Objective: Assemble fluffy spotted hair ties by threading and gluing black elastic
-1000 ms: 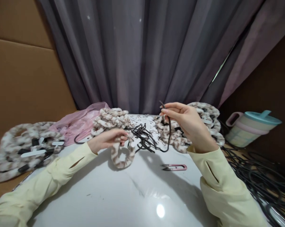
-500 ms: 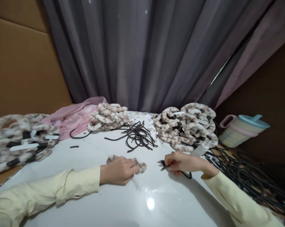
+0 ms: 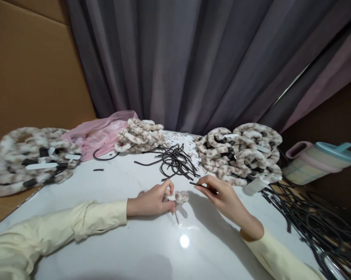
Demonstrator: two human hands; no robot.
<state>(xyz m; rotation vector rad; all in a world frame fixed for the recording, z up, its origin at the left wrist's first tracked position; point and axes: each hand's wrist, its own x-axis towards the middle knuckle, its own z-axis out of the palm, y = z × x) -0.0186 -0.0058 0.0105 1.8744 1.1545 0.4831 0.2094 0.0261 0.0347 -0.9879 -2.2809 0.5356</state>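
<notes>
My left hand (image 3: 156,200) is closed around a short piece of fluffy cream-and-brown plush tube (image 3: 182,197), whose end sticks out to the right of the fingers. Something small and white shows between thumb and forefinger, and a thin strand hangs below them. My right hand (image 3: 222,196), just to the right and apart from the tube, pinches a thin black cord (image 3: 196,184) with its tip pointing left. The rest of that cord is hidden in the palm. Behind both hands lies a tangled heap of cut black cords (image 3: 177,161).
Plush loops with black sleeves and white tags lie in a left pile (image 3: 14,155) and a right pile (image 3: 242,155). Farther back are a pink plastic bag (image 3: 99,134) and more plush tubes (image 3: 140,136). A lidded cup (image 3: 306,167) and long black cords (image 3: 315,221) stand right.
My right hand has risen and turned, the black cord now pointing left near the heap. My left hand has turned, showing its thumb and forefinger on the plush tube. The view has shifted slightly.
</notes>
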